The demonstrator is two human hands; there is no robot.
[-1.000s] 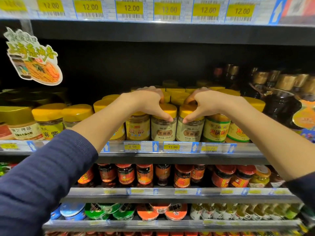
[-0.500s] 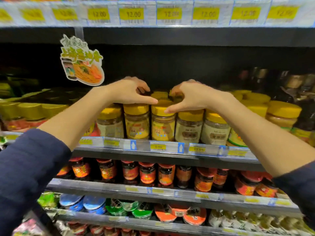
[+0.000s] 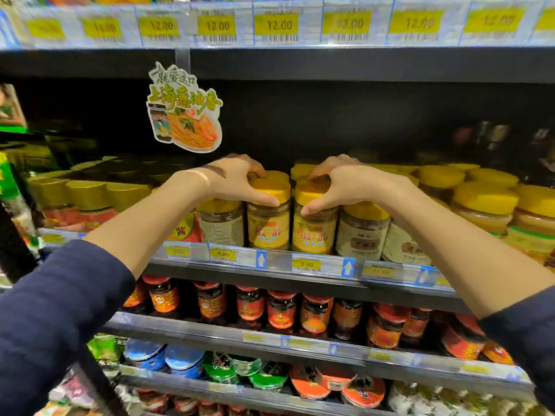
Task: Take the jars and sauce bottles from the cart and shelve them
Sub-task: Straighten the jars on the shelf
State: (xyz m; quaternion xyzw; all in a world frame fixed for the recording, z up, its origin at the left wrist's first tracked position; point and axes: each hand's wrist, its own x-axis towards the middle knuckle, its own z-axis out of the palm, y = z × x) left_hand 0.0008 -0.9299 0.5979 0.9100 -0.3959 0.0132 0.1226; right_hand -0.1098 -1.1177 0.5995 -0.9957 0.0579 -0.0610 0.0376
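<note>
**Both hands on yellow lids at the middle shelf**

While the head view takes in the whole shelving bay, both bare forearms reach up from dark blue sleeves (image 3: 57, 310) to the row of yellow-lidded jars. The left hand (image 3: 237, 181) curls over the lid of the left yellow-label jar (image 3: 268, 228), thumb pressed to the lid's front edge and fingers hooked over the back, so it grips that lid. The right hand (image 3: 348, 187) wraps the lid of the right yellow-label jar (image 3: 313, 231) the same way, thumb at the lid's front. The two jars stand upright, just beside each other, at the front lip of the shelf (image 3: 300, 274) above the price tags (image 3: 306, 264).

Fingertips of both hands are hidden behind the lids. Jars deeper in the row fade into shadow. A hanging promo sign (image 3: 184, 111) dangles from the upper shelf. Red-lidded sauce jars (image 3: 279, 310) fill the shelf below, their labels blurred. Upper price strips are smeared, and the bottom rows are cut off by the frame. No cart can be made out.
</note>
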